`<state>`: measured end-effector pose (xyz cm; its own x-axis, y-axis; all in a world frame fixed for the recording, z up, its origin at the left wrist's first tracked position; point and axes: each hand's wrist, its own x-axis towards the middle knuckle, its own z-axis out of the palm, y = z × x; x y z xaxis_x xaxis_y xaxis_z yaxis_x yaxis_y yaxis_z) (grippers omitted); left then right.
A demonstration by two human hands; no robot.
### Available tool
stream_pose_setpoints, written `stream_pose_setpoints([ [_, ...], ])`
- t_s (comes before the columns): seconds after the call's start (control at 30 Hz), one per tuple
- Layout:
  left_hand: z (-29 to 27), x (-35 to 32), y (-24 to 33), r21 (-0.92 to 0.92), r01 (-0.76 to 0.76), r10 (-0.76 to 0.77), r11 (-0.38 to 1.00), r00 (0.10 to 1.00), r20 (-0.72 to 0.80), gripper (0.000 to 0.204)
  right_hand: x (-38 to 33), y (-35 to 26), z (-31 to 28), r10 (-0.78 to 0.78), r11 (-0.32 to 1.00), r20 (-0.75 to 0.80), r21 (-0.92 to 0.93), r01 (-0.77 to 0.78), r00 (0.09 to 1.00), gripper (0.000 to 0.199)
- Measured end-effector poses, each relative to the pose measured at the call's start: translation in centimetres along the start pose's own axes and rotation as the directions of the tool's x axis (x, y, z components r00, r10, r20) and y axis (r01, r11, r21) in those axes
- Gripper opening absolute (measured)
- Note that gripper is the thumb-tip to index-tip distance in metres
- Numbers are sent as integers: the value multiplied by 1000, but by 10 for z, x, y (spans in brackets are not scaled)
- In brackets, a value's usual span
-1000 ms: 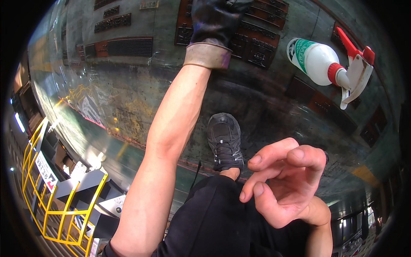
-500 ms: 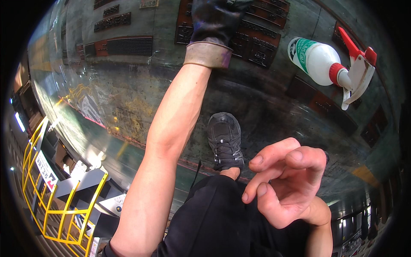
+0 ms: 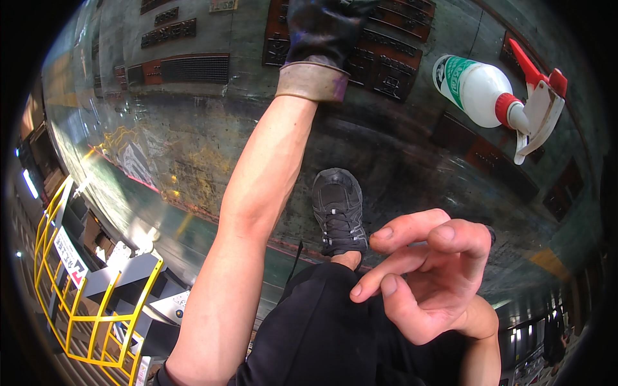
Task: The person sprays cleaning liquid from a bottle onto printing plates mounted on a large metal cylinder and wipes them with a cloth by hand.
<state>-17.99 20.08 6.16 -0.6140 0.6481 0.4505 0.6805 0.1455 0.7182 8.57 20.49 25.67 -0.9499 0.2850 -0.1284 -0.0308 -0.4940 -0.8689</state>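
My left hand [image 3: 325,35] wears a dark, glossy rubber glove with a worn beige cuff. It reaches to the top edge of the view and rests over dark reddish-brown relief plates [image 3: 394,67] with raised lettering. Its fingertips are cut off, so their grip does not show. My right hand [image 3: 431,273] is bare and held up in front of my lap, palm turned inward. Its fingers are loosely bent and apart, with nothing between them. Beyond it, a white spray bottle [image 3: 479,93] with a green label and red trigger lies on its side on the dark green sheet [image 3: 399,145].
My black shoe [image 3: 338,209] stands on the sheet between my arms. More raised plates [image 3: 194,69] are fixed at the upper left, and others [image 3: 486,157] lie below the bottle. Yellow railings [image 3: 96,318] stand at the lower left, beyond the sheet's edge.
The fingers of my right hand have spread a little, one stretching further left, and the thumb has shifted slightly. My gloved left hand has barely moved.
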Motion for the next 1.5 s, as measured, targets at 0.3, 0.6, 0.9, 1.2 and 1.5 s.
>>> stream_pose_setpoints([
  [0.3, 1, -2, -2, -4, -19, 19, 1000, 1000, -14, 44, 0, -1, 0, 14, 1000, -5, -12, -14, 1000, 78],
  [0.6, 1, -2, 1, 16, -10, 10, 1000, 1000, -22, 42, -1, 1, 1, 8, 1000, -31, -5, -8, 999, 76],
  [0.9, 11, -3, 1, -46, 7, -7, 999, 1000, 7, 41, -3, 1, -3, 40, 999, -51, -18, -41, 998, 72],
  [1.2, -1, 1, 0, -8, -4, 5, 1000, 1000, 21, 38, -2, -1, -2, 30, 999, -22, 12, -30, 999, 69],
  [1.5, 1, 1, 0, -11, -51, 50, 999, 998, -26, 36, 0, -4, 0, 18, 1000, -24, -14, -18, 1000, 77],
])
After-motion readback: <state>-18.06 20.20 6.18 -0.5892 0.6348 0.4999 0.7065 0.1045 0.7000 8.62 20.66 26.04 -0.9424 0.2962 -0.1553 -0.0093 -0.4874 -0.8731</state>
